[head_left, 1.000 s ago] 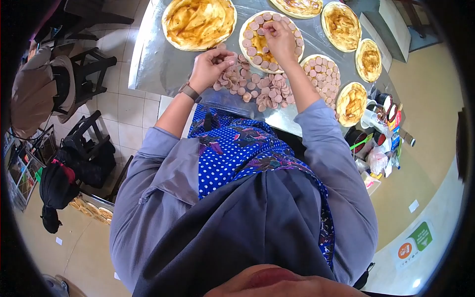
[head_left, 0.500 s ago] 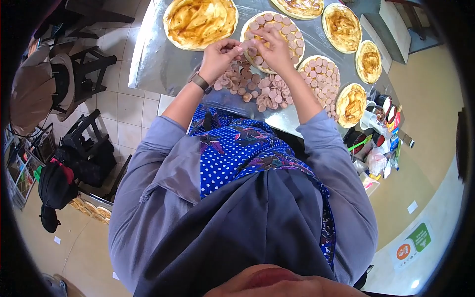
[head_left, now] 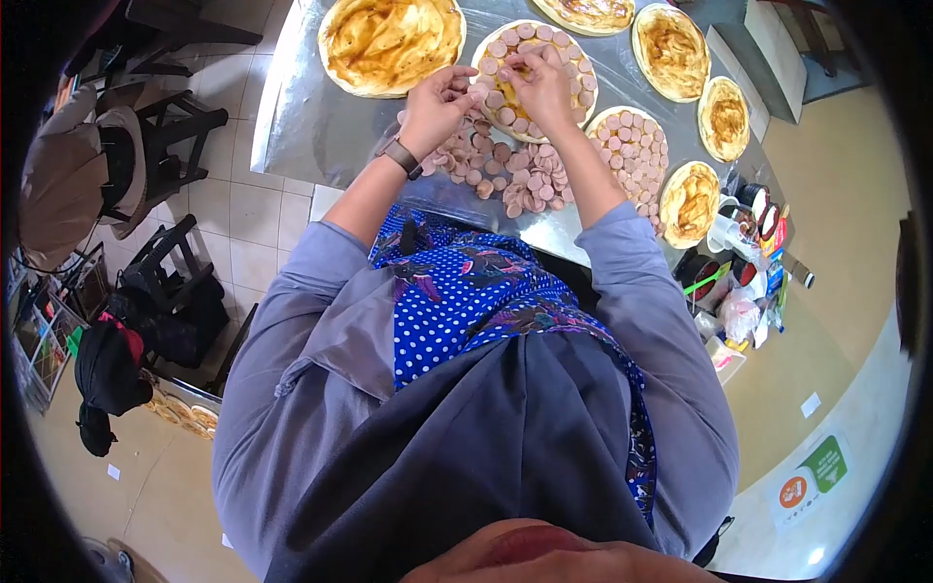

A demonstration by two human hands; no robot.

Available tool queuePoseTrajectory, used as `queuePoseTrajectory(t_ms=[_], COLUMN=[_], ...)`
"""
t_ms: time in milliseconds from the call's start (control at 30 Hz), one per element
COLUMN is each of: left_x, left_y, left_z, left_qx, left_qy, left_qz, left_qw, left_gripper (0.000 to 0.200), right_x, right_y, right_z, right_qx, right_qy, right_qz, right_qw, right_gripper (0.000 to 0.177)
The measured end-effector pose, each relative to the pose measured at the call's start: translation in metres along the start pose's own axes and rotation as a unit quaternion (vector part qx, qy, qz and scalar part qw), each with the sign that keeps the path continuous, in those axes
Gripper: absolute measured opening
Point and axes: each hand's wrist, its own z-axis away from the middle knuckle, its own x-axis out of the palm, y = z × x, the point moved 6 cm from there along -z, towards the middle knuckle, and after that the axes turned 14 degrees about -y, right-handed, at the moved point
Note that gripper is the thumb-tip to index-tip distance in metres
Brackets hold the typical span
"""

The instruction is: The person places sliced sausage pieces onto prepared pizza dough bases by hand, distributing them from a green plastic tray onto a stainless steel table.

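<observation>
Upper centre: left hand [head_left: 437,99] pinches slices [head_left: 479,91]; right hand [head_left: 542,83] pinches another over base [head_left: 580,60]. Light, soft, greasy; grip by edges.

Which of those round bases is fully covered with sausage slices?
The small base just right of the right hand; all others show bare sauce.

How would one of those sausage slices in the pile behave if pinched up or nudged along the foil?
Probably light and slightly bendy: the sausage slices are thin discs. They lie flat and overlapping, so a nudge would likely slide them on the foil rather than roll them. Small beside the right hand, one may be fiddly to single out.
</observation>
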Motion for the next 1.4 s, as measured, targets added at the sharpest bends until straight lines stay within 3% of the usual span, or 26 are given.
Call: queuePoseTrajectory(t_ms=[133, 200, 300, 433, 533, 600, 733, 833, 900, 933, 1000, 1033, 1100, 1133, 1233, 1267, 1400], left_x=[0.003, 0.004, 0.004, 0.003, 0.005, 0.010, 0.015, 0.003, -0.014, -0.025, -0.041, -0.048, -0.053, -0.048, -0.031, -0.026, -0.010], left_y=[0.008, 0.008, 0.011, 0.002, 0.001, 0.004, 0.015, 0.017, 0.016, 0.017, 0.024, 0.025, 0.035, 0.035, 0.034, 0.034, 0.044], left_z=[0.000, 0.000, 0.002, 0.004, 0.003, 0.001, 0.002, 0.005, 0.011, 0.017, 0.033, 0.042, 0.058, 0.062, 0.068, 0.065, 0.047], left_qx=[0.006, 0.022, 0.018, -0.004, 0.007, 0.022, 0.051, 0.056, 0.051, 0.048, 0.050, 0.050, 0.062, 0.087, 0.133, 0.145, 0.166], left_qy=[-0.016, -0.020, -0.017, -0.037, -0.033, -0.032, -0.043, -0.001, 0.033, 0.051, 0.097, 0.097, 0.091, 0.080, 0.088, 0.078, 0.052], left_qz=[0.019, 0.009, 0.012, -0.022, 0.010, 0.052, 0.016, -0.017, -0.044, -0.048, -0.066, -0.068, -0.325, -0.330, -0.379, -0.447, -0.539], left_qw=[1.000, 1.000, 1.000, 0.999, 0.999, 0.998, 0.998, 0.998, 0.997, 0.996, 0.992, 0.992, 0.939, 0.937, 0.911, 0.879, 0.824], left_gripper=[0.037, 0.038, 0.038, 0.040, 0.040, 0.039, 0.040, 0.038, 0.037, 0.035, 0.030, 0.030, 0.026, 0.020, 0.018, 0.017, 0.015], right_x=[-0.011, -0.019, -0.016, -0.014, -0.016, -0.002, 0.009, 0.011, 0.006, 0.005, -0.003, -0.002, 0.004, 0.016, 0.038, 0.043, 0.053], right_y=[-0.001, -0.001, -0.004, -0.008, -0.018, -0.015, -0.010, 0.018, 0.022, 0.018, -0.001, -0.008, -0.048, -0.056, -0.073, -0.075, -0.082], right_z=[0.013, 0.020, 0.019, 0.017, 0.021, 0.028, 0.032, 0.023, 0.020, 0.020, 0.023, 0.025, 0.038, 0.045, 0.049, 0.046, 0.045], right_qx=[0.063, -0.012, -0.046, -0.058, -0.067, -0.006, 0.086, 0.100, 0.079, 0.079, 0.026, 0.025, -0.162, -0.173, -0.134, -0.111, -0.106], right_qy=[-0.028, 0.008, -0.022, -0.018, 0.013, -0.087, -0.141, -0.071, -0.076, -0.077, -0.034, -0.033, -0.016, -0.086, -0.041, -0.035, -0.060], right_qz=[-0.073, 0.086, 0.206, 0.195, 0.126, -0.186, -0.269, -0.357, -0.102, -0.103, 0.081, 0.079, 0.114, 0.108, 0.129, 0.160, 0.173], right_qw=[0.995, 0.996, 0.977, 0.979, 0.990, 0.979, 0.949, 0.926, 0.989, 0.989, 0.996, 0.996, 0.980, 0.975, 0.982, 0.980, 0.977], right_gripper=[0.020, 0.028, 0.035, 0.039, 0.036, 0.027, 0.018, 0.011, 0.010, 0.010, 0.012, 0.012, 0.013, 0.012, 0.012, 0.016, 0.021])
